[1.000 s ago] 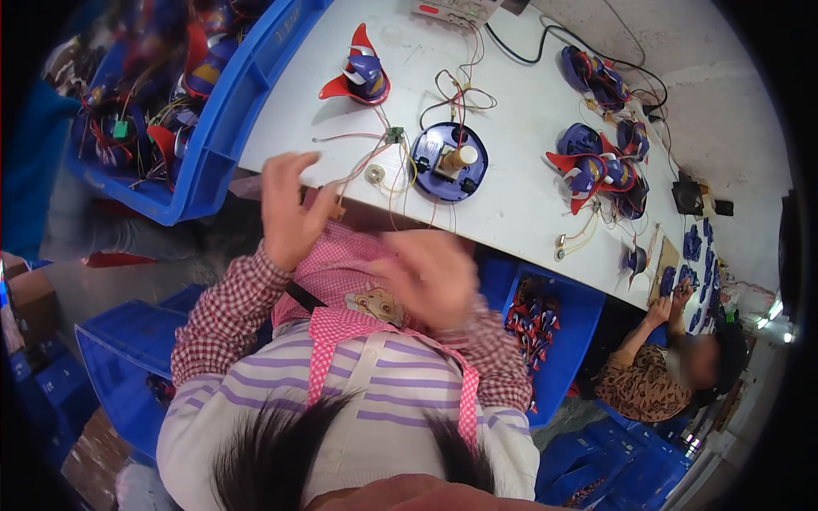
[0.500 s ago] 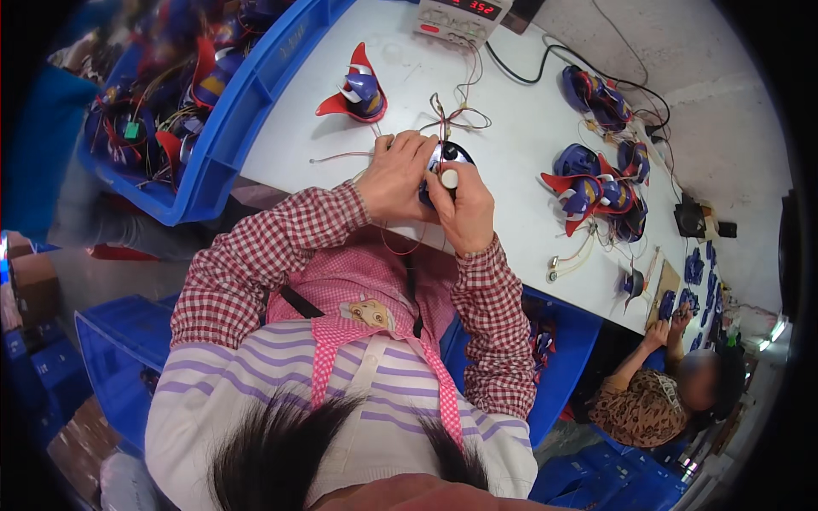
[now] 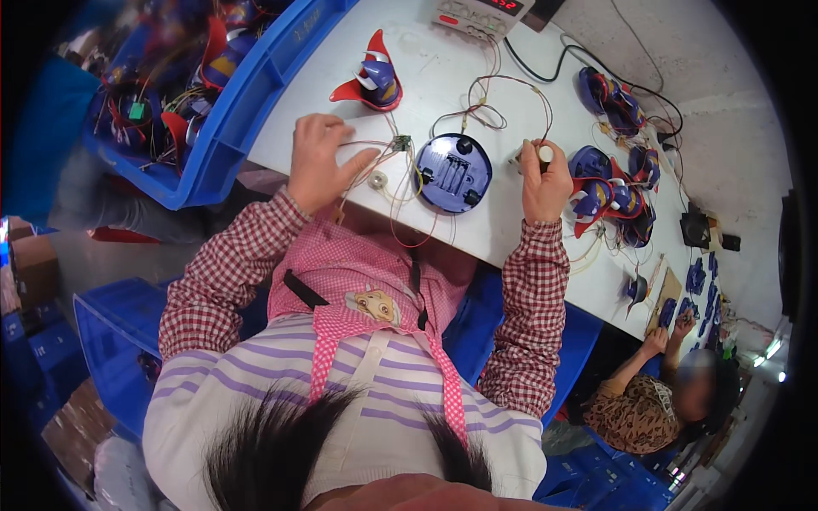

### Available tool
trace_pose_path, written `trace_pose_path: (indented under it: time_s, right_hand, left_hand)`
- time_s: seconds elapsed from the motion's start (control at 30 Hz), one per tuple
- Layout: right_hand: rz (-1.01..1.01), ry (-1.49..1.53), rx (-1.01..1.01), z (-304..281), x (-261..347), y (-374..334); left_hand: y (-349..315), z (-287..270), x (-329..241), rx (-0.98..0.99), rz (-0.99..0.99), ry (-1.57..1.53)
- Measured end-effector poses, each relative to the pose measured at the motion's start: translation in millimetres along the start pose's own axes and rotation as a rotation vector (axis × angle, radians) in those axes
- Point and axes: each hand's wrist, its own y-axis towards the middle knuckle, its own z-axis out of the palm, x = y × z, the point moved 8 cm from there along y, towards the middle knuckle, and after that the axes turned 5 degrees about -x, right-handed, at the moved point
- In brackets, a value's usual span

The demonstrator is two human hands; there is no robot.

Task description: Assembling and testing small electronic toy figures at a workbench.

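My left hand (image 3: pixel 322 162) is over the white table with its fingers apart, holding nothing, close to a small green circuit board (image 3: pixel 401 143) with thin wires. Beside the board lies a small round silver part (image 3: pixel 377 180). A round purple plastic base (image 3: pixel 454 173) rests between my hands, its hollow inside facing up, apart from both. My right hand (image 3: pixel 547 186) is closed on a small piece with a round white end (image 3: pixel 545 155); a dark red wire runs to its fingertips. Behind the board stands a purple-and-red horned toy part (image 3: pixel 377 78).
A blue crate (image 3: pixel 230 128) full of similar toy parts stands at the left. A power supply (image 3: pixel 479 19) with leads sits at the back. Assembled toy parts (image 3: pixel 615 198) cluster at the right. Farther right, another person (image 3: pixel 639 400) works at the table.
Both hands have come off the purple base and moved apart, left hand leftward, right hand rightward with the white-ended piece. The base, circuit board and silver part now show uncovered.
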Motion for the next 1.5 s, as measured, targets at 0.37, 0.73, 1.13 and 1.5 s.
trace_pose_path:
  time_s: [0.37,0.73,1.13,1.5]
  right_hand:
    - [-0.536,-0.358,0.188,84.0,123.5,-55.2]
    - [-0.467,-0.328,0.377,142.4,113.3,-60.6]
    - [0.071,-0.053,0.126,38.5,32.0,-47.8]
    - [0.037,0.143,-0.056,33.9,26.8,-56.6]
  left_hand:
    - [54.2,43.0,43.3,-0.073,-0.178,0.060]
    - [81.0,52.2,40.4,0.016,-0.214,-0.111]
    - [43.4,69.8,-28.9,0.656,-0.269,-1.132]
    - [22.2,78.0,-62.5,0.507,-0.012,-0.837]
